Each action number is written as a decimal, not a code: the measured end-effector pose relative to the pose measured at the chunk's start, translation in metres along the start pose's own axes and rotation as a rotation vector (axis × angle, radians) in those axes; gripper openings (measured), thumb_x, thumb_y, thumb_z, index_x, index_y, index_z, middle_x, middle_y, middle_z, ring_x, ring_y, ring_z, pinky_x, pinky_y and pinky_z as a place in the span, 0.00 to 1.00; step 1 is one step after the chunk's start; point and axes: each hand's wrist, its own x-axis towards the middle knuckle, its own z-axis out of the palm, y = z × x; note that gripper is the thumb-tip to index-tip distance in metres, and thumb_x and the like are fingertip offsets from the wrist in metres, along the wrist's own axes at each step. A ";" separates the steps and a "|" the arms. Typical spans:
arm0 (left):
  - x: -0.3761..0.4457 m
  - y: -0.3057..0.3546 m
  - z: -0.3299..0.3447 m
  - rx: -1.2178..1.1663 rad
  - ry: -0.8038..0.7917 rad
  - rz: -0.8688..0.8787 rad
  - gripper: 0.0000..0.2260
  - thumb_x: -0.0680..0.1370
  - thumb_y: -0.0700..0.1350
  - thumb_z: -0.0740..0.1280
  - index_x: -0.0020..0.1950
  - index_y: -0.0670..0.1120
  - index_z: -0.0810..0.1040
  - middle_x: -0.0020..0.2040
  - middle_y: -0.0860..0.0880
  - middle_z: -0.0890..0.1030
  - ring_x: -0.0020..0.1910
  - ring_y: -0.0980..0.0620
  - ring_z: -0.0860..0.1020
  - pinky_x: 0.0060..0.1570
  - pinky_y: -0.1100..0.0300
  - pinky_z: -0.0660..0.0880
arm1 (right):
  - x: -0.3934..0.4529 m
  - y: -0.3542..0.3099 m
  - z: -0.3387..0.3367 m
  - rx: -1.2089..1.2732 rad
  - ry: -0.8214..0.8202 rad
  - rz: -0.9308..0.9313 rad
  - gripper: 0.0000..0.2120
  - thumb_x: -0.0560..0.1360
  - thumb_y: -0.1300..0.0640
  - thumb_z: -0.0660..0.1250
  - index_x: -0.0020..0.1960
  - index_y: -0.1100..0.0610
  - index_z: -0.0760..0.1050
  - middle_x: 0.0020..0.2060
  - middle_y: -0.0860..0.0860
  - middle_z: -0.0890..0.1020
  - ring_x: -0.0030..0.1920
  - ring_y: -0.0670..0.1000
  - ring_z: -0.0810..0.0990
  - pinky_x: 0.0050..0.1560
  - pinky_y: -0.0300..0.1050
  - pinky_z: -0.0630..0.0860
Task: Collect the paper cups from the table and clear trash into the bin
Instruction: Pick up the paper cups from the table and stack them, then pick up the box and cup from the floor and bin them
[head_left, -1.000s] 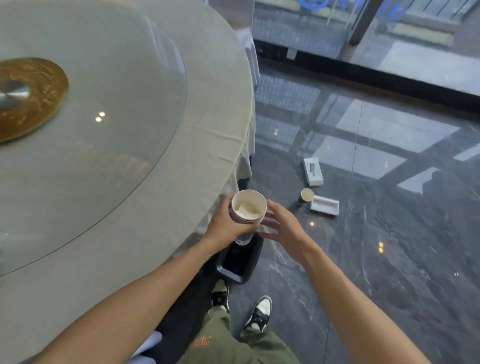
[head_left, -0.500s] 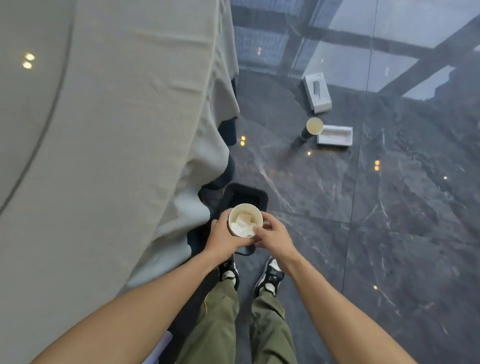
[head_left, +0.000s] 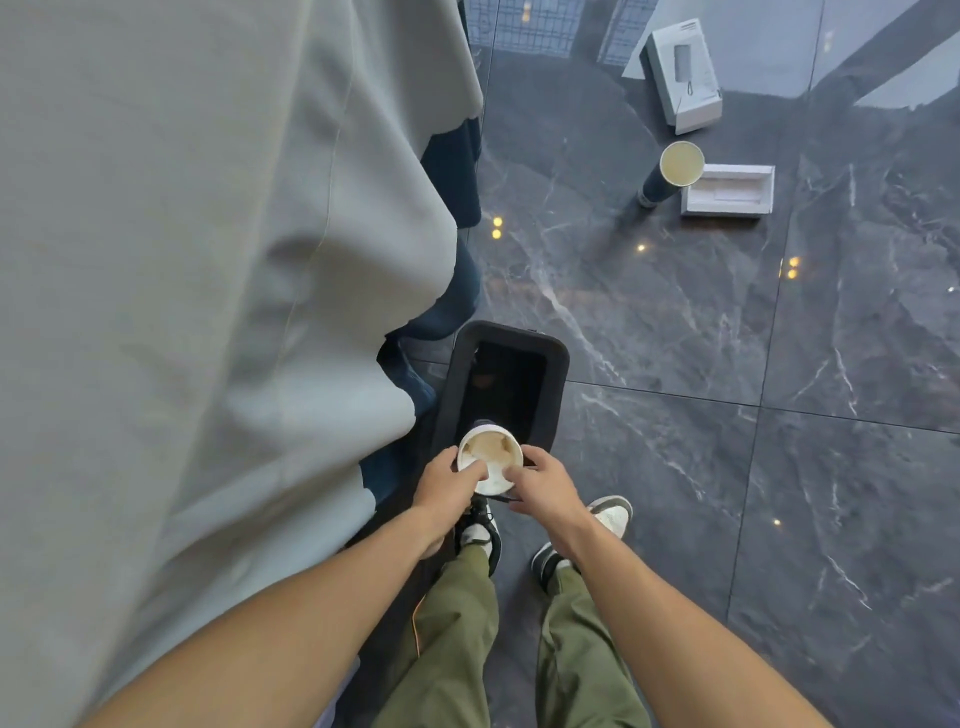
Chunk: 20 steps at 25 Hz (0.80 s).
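A white paper cup (head_left: 491, 456) with brown stains inside is upright over the near end of the black rectangular bin (head_left: 558, 384) on the floor. My left hand (head_left: 447, 483) grips the cup from the left. The fingertips of my right hand (head_left: 540, 486) pinch its rim from the right. The bin's inside is dark, and I cannot tell what lies in it. A second paper cup (head_left: 678, 166) stands on a dark tube on the floor at the upper right.
The grey tablecloth (head_left: 208, 260) of the round table hangs down along the whole left side, next to the bin. Two white boxes (head_left: 685, 73) (head_left: 727, 189) lie on the dark marble floor beyond. My feet (head_left: 550, 540) stand just behind the bin.
My view tipped down from the tabletop to the floor. Both hands brought the cup down over the bin. The white wads seen in the cup earlier no longer show.
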 end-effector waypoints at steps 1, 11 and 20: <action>0.002 0.000 0.000 -0.011 0.007 -0.013 0.14 0.70 0.49 0.67 0.55 0.52 0.80 0.55 0.46 0.84 0.56 0.45 0.83 0.61 0.43 0.81 | 0.002 0.001 0.002 0.012 -0.006 0.023 0.18 0.78 0.64 0.63 0.67 0.56 0.74 0.56 0.56 0.83 0.54 0.57 0.85 0.57 0.54 0.82; -0.002 0.007 0.005 -0.005 0.029 0.103 0.20 0.84 0.40 0.60 0.77 0.49 0.72 0.73 0.48 0.77 0.68 0.48 0.78 0.70 0.50 0.74 | -0.013 -0.007 -0.019 0.024 -0.039 -0.048 0.23 0.81 0.63 0.62 0.75 0.56 0.70 0.63 0.52 0.78 0.58 0.53 0.82 0.63 0.52 0.79; -0.139 0.138 0.034 0.598 0.141 0.462 0.29 0.81 0.52 0.66 0.82 0.50 0.64 0.80 0.48 0.68 0.77 0.45 0.68 0.74 0.47 0.66 | -0.133 -0.065 -0.163 -0.521 0.166 -0.296 0.27 0.78 0.48 0.64 0.77 0.50 0.69 0.75 0.51 0.71 0.75 0.55 0.70 0.75 0.52 0.66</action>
